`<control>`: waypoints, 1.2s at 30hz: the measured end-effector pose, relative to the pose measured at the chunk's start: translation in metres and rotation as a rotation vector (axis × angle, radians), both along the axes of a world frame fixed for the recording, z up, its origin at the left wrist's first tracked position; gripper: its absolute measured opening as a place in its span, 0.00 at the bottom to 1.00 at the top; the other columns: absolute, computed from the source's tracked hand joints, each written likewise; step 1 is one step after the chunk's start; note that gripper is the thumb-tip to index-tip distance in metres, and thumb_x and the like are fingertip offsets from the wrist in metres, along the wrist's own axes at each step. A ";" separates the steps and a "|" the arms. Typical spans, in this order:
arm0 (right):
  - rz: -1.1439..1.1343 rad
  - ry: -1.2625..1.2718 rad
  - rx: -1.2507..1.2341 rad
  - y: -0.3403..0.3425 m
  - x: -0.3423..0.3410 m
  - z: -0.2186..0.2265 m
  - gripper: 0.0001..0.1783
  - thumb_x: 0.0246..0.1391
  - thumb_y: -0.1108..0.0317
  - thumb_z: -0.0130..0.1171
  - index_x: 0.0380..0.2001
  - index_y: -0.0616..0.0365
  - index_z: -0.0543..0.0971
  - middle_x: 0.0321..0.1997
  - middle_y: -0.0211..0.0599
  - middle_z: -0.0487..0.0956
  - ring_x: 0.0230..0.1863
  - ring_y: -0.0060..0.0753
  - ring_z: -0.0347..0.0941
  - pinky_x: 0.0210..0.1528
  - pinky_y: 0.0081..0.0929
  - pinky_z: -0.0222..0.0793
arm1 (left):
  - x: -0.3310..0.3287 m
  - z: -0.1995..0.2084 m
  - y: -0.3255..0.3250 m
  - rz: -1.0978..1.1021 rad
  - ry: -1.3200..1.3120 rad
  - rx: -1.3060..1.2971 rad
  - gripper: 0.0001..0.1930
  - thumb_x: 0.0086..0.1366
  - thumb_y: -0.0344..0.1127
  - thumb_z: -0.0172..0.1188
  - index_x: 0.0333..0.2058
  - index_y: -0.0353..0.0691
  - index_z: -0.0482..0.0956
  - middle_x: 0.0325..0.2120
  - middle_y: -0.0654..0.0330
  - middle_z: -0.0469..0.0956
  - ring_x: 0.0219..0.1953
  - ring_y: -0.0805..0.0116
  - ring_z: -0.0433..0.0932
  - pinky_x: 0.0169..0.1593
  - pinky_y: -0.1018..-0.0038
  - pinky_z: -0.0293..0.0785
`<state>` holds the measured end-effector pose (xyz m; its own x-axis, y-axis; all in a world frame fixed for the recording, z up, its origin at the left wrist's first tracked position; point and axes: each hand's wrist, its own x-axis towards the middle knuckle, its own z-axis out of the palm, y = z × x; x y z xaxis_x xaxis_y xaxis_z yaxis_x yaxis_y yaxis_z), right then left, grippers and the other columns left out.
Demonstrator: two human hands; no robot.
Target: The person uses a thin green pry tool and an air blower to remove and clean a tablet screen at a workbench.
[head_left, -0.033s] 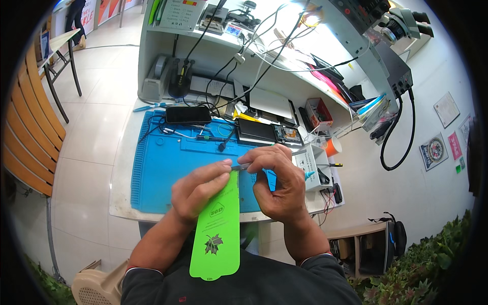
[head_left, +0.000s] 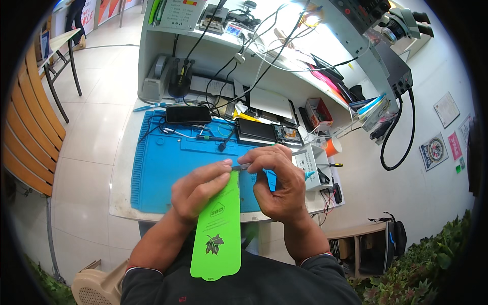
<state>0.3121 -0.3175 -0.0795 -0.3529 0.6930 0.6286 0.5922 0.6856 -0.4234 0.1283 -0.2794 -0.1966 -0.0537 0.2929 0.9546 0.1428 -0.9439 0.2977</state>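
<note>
A long bright green card point(head_left: 217, 223) with a leaf-shaped cutout hangs over my lap, its rounded, tabbed end toward me. My left hand point(head_left: 199, 189) is closed on its upper end, fingers laid over the top edge. A thin, dark grey strip point(head_left: 239, 166) shows at that edge, running between the two hands. My right hand point(head_left: 277, 180) is curled, thumb bent in, its fingertips at the right end of the strip. What the strip belongs to is hidden by my fingers. Both hands are above the front of a blue work mat point(head_left: 168, 173).
At the mat's back lie a black phone point(head_left: 188, 115), a dark tablet-like panel point(head_left: 256, 130), an opened device point(head_left: 287, 134) and tangled cables. A white box point(head_left: 311, 165) and an orange cup point(head_left: 333, 147) stand at the right. Overhead are a shelf and a microscope point(head_left: 401, 25).
The green card's lower end has shifted very slightly to the right. My hands keep the same place and grip.
</note>
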 end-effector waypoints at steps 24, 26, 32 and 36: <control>0.020 0.010 -0.001 -0.004 0.004 -0.005 0.22 0.40 0.88 0.55 0.39 0.54 0.81 0.46 0.34 0.90 0.49 0.39 0.86 0.61 0.36 0.66 | -0.011 0.001 -0.001 -0.048 0.050 -0.093 0.15 0.58 0.23 0.77 0.45 0.33 0.87 0.44 0.45 0.90 0.46 0.52 0.93 0.47 0.66 0.93; 0.023 0.008 0.001 -0.005 0.005 -0.006 0.22 0.40 0.89 0.55 0.39 0.54 0.81 0.46 0.34 0.90 0.49 0.39 0.86 0.61 0.36 0.66 | -0.011 0.000 -0.002 -0.059 0.054 -0.109 0.15 0.58 0.23 0.78 0.44 0.33 0.88 0.44 0.45 0.90 0.46 0.53 0.93 0.48 0.66 0.93; 0.018 0.004 0.009 -0.008 0.005 -0.007 0.23 0.40 0.90 0.54 0.39 0.54 0.80 0.46 0.36 0.90 0.48 0.39 0.85 0.60 0.37 0.66 | -0.012 0.005 -0.006 -0.065 0.074 -0.127 0.13 0.62 0.22 0.78 0.45 0.32 0.88 0.44 0.45 0.89 0.47 0.53 0.93 0.50 0.66 0.93; 0.023 -0.004 0.033 -0.008 0.004 -0.008 0.23 0.41 0.92 0.52 0.38 0.55 0.79 0.44 0.40 0.90 0.45 0.39 0.85 0.60 0.38 0.66 | -0.010 0.004 -0.006 -0.065 0.071 -0.115 0.13 0.62 0.23 0.78 0.45 0.32 0.88 0.44 0.45 0.89 0.46 0.54 0.93 0.49 0.66 0.93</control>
